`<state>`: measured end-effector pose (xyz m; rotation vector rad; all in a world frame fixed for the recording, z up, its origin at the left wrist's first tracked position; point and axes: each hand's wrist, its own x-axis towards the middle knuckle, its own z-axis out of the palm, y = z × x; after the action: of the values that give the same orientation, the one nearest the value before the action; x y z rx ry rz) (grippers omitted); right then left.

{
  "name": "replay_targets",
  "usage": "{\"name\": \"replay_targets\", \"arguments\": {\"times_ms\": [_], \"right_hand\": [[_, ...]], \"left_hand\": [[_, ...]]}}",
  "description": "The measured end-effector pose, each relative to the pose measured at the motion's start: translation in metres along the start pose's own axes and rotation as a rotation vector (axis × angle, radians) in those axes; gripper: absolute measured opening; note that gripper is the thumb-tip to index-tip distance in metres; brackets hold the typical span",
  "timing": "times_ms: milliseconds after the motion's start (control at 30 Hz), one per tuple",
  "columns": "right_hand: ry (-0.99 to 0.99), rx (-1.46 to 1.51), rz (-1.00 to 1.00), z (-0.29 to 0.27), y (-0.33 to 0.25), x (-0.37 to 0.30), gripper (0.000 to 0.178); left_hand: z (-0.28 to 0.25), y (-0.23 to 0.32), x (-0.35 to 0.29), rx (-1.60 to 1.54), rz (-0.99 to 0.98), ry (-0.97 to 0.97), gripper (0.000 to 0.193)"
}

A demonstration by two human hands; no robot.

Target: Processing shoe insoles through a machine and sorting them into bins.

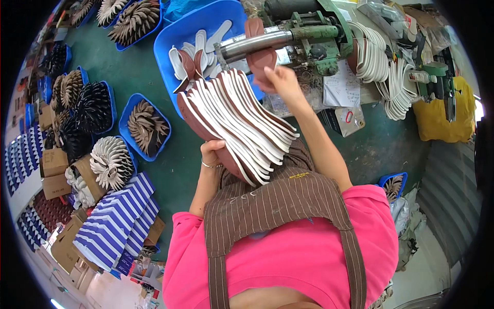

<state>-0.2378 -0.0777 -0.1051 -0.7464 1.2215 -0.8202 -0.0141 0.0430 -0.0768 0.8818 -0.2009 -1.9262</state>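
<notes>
My left hand [211, 153] is closed around the lower left side of a thick stack of insoles [242, 123]. Their faces are brown and their edges white, and the stack rests against my apron. Up and to the right, my right hand [281, 83] pinches the near end of one brown insole [262, 62]. That insole lies across the metal roller [257, 45] of a green machine [325, 67], and part of it shows beyond the roller. The fingertips of my right hand are partly hidden.
Behind the stack, a large blue bin [165, 62] holds loose white and brown insoles. More insoles [371, 56] stand in rows on the bench at right, near some papers [342, 87]. Blue baskets [123, 129] of shoe parts and striped boxes [116, 221] stand at left.
</notes>
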Motion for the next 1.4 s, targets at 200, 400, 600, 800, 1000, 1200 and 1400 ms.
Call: {"name": "replay_targets", "arguments": {"times_ms": [200, 400, 600, 800, 1000, 1200, 1400], "right_hand": [[-0.265, 0.008, 0.117, 0.014, -0.012, -0.067, 0.035], [0.098, -0.459, -0.145, 0.003, 0.023, -0.044, 0.026], [0.283, -0.417, -0.234, -0.002, 0.001, 0.024, 0.038], [-0.076, -0.032, -0.037, 0.021, -0.001, -0.049, 0.040], [0.279, -0.416, -0.159, 0.006, -0.010, 0.019, 0.038], [-0.066, -0.002, 0.037, 0.020, 0.000, -0.047, 0.027], [0.159, -0.290, -0.066, -0.007, 0.016, 0.006, 0.023]], "left_hand": [[0.000, 0.000, 0.013, -0.107, -0.015, -0.027, 0.070], [0.002, -0.006, 0.014, -0.025, 0.055, 0.021, 0.069], [0.009, 0.003, 0.016, -0.061, -0.035, 0.013, 0.064], [0.012, 0.003, 0.021, -0.069, 0.007, 0.075, 0.060], [0.023, 0.004, 0.026, -0.042, -0.036, 0.098, 0.058], [0.020, -0.001, 0.027, -0.007, 0.008, 0.144, 0.058], [0.030, 0.003, 0.029, -0.023, -0.027, 0.150, 0.058]]}}
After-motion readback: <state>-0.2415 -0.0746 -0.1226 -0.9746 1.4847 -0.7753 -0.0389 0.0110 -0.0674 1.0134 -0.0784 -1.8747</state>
